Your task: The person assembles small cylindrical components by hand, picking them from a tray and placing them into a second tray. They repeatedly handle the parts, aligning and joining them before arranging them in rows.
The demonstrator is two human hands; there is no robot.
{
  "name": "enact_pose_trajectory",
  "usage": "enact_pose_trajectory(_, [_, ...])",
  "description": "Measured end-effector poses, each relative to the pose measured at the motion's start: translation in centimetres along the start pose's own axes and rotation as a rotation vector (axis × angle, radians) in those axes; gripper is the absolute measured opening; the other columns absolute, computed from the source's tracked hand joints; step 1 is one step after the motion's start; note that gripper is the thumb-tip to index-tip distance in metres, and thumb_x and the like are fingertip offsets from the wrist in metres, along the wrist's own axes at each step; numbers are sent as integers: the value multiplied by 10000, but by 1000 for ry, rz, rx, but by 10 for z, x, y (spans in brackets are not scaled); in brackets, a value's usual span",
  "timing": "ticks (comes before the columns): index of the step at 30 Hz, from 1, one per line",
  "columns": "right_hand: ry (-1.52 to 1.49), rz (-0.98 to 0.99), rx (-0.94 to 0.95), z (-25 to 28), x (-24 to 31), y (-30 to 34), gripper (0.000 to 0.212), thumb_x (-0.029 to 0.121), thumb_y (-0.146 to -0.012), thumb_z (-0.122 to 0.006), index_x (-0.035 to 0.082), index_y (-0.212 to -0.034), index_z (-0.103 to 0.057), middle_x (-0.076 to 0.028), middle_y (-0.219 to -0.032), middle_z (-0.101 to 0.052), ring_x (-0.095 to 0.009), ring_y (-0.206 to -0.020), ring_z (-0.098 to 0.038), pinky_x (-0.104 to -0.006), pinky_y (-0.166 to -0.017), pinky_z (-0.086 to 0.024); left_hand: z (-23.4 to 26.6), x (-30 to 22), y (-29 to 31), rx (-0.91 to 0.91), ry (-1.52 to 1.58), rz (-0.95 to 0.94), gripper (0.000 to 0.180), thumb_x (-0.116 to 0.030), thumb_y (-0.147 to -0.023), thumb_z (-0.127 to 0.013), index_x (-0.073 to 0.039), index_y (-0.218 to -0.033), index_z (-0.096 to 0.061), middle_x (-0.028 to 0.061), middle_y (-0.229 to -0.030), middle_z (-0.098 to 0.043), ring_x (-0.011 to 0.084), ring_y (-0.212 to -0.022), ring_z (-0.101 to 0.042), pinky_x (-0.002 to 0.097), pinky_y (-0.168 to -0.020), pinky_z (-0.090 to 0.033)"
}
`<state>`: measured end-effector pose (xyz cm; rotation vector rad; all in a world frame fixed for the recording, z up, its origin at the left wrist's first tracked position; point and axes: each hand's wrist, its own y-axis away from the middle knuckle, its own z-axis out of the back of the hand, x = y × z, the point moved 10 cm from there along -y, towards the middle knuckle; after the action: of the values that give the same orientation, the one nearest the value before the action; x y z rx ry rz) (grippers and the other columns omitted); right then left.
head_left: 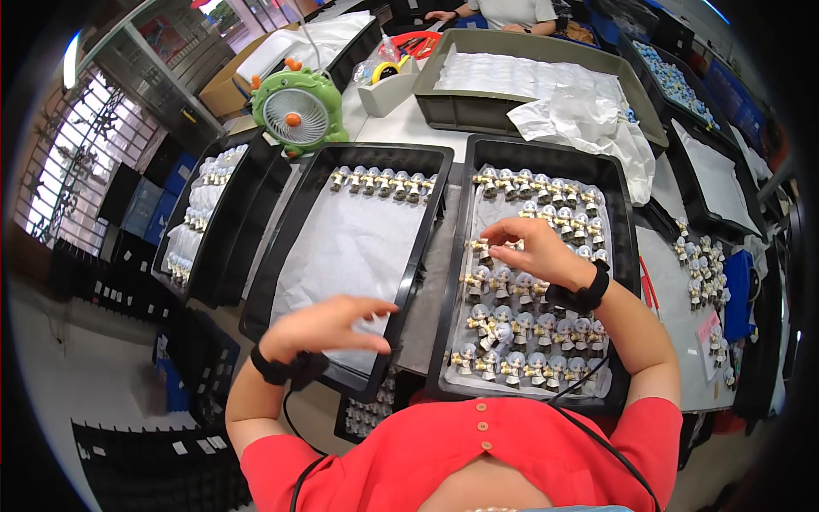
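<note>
Over the right-hand tray (622, 230) with the right hand (536, 249), thumb and index finger drawn to a narrow gap, right at a small figurine (477, 246) on the left end of its row; can't tell whether gripped or only near. Across to the left hand (328, 328), blurred, spread wide, thumb well apart, seemingly holding nothing above the near right rim of the left-hand tray (384, 156). Go gently here, probably: pinch round the body, lift straight, spare the close-packed neighbours, and watch for toppling on loose paper. Round-headed, pale-haired, touched with gold, dark at the base: ranked in rows on the right, in just one row at the left's far end, on thin, wrinkled white lining (350, 247). Walled in stiff black plastic, both times. Farther out, to a crumpled white sheet (576, 124) over an olive tub (465, 111), then a rounded green fan (293, 111), finely ribbed.
</note>
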<state>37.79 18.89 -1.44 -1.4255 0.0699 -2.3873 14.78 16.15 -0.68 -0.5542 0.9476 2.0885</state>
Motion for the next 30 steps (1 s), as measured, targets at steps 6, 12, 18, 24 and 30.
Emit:
enact_pose_trajectory(6, [25,-73,18,0,-5,0,228,86,-828,-659,-8,-1034,-635,-112,-910,-678,-172,-857,-656,-293,-812,-507,-39,-2,-6,-80,-121,75,834,-197,-791,-697,-62,-1445,-198,267,-957,-609,384,-818,-614,436,-686,-465])
enact_pose_trajectory(12, [84,-52,-10,3,-16,0,227,76,-823,-662,-10,-1031,-632,-112,-900,-679,-176,-861,-658,-298,-786,-503,-37,-9,-18,-220,-58,16,797,-167,-795,-689,-58,-1437,-229,213,-851,-644,369,-741,-638,408,-676,-488])
enact_pose_trajectory(18, [234,8,-21,7,-40,-4,247,106,-800,-657,-9,-1017,-630,-142,-899,-675,-234,-829,-660,-330,-768,-508,5,48,-19,-511,-86,-63,769,-307,-791,-698,-64,-1410,-311,259,-1105,-603,343,-1016,-598,384,-847,-474])
enact_pose_trajectory(24, [373,42,36,3,-34,-10,264,104,-787,-657,-12,-1022,-629,-158,-897,-668,-262,-840,-656,-343,-753,-512,-37,172,13,207,-320,471,890,-446,-767,-704,-68,-1441,-263,214,-1368,-427,355,-1184,-486,405,-987,-393])
enact_pose_trajectory(30, [334,84,57,1,-19,-5,263,109,-790,-660,-16,-1020,-633,-169,-911,-664,-268,-846,-655,-344,-762,-517,-48,135,46,335,-270,638,899,-514,-754,-690,-102,-1442,-284,223,-1343,-470,352,-1184,-507,383,-959,-433])
